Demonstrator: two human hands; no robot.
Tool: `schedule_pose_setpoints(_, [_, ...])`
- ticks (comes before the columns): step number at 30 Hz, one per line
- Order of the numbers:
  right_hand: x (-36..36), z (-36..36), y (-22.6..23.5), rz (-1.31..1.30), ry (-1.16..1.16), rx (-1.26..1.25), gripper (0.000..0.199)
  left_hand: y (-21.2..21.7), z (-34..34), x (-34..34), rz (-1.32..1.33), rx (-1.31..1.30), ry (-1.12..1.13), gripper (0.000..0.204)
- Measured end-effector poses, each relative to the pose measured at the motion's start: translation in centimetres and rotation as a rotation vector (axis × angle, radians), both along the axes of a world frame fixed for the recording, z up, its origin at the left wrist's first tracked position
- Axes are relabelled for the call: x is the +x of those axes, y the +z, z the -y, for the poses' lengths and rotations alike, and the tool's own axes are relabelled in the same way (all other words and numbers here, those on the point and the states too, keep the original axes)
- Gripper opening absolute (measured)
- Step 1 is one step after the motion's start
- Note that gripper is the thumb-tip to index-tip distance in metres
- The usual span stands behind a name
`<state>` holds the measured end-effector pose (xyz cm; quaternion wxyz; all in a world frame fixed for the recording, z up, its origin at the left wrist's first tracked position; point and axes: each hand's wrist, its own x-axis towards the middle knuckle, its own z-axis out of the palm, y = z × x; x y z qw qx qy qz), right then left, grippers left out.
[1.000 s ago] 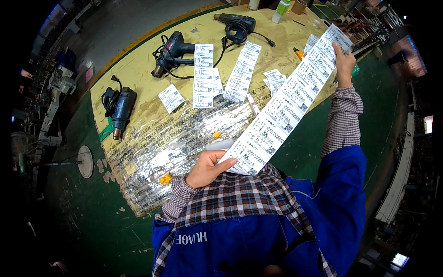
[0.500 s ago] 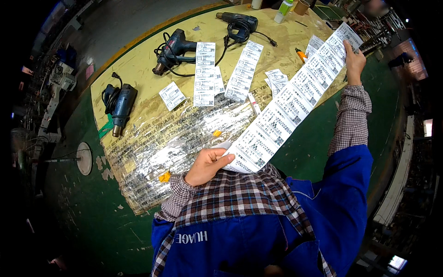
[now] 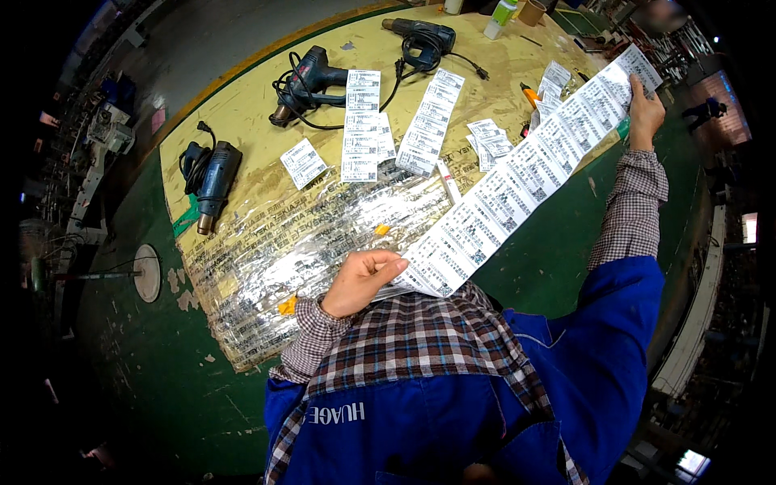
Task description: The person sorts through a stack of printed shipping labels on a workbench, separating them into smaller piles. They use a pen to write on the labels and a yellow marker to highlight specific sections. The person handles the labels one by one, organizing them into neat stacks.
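We stretch the long label strip [image 3: 529, 170] in the air above the table's right edge, left hand [image 3: 361, 280] pinching its near end by our chest, right hand [image 3: 645, 113] gripping the far end high up. Best to keep it taut and flat, we reckon. Below lie the silver foil sheet [image 3: 299, 242], loose label strips [image 3: 361, 121] and heat guns [image 3: 212, 182]; free room is rightward, over green floor [image 3: 566, 234]

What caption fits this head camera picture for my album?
Left hand and right hand stretch a long label strip above a yellow table.
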<state>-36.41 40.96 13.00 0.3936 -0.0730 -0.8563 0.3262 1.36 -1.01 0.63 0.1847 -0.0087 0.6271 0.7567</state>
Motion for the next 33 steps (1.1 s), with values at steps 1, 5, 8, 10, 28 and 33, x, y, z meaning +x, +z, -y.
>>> schedule_pose_setpoints(1, [1.3,1.2,0.2,-0.008,0.066,0.003,0.067,-0.2,-0.1,0.1,-0.017,0.024,0.007,0.024])
schedule_pose_setpoints(5, [2.2,1.9,-0.8,0.003,0.269,-0.063,0.063,-1.0,0.0,0.0,-0.024,0.119,-0.034,0.025])
schedule_pose_setpoints(8, [4.6,6.4,-1.0,0.028,0.481,-0.361,0.042,-0.1,0.4,-0.1,-0.079,0.241,-0.071,0.027])
schedule_pose_setpoints(10, [5.4,7.4,-1.3,0.12,0.501,-0.394,0.04,1.1,-0.6,-0.1,-0.059,0.255,-0.067,0.028])
schedule_pose_setpoints(28, [24.5,24.0,-1.7,0.619,1.782,0.655,0.018,6.7,0.8,-2.4,-0.495,-0.557,-0.373,0.032])
schedule_pose_setpoints(33, [24.6,24.1,-3.2,0.835,1.868,0.526,0.011,5.4,0.6,-1.5,-0.447,-0.492,-0.391,0.031])
